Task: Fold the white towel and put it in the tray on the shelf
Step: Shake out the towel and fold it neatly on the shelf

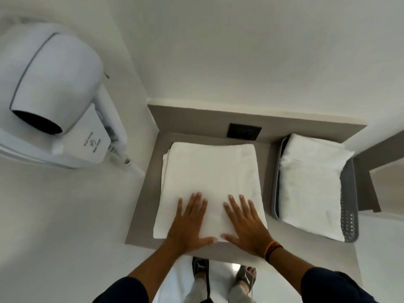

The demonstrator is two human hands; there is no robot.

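A white towel [209, 171] lies folded into a flat rectangle on the grey shelf [144, 204]. Both of my hands rest flat on its near end, fingers spread. My left hand [190, 224] presses the left half and my right hand [247, 224] the right half, thumbs nearly meeting at the towel's front edge. To the right stands a grey perforated tray [349, 211] with another folded white towel [310, 184] lying in it.
A white wall-mounted hair dryer [54, 84] hangs at the left, its coiled cord [124, 158] near the shelf's left edge. A dark socket plate [244, 131] sits on the grey back panel. White wall rises behind. My feet show below the shelf's front edge.
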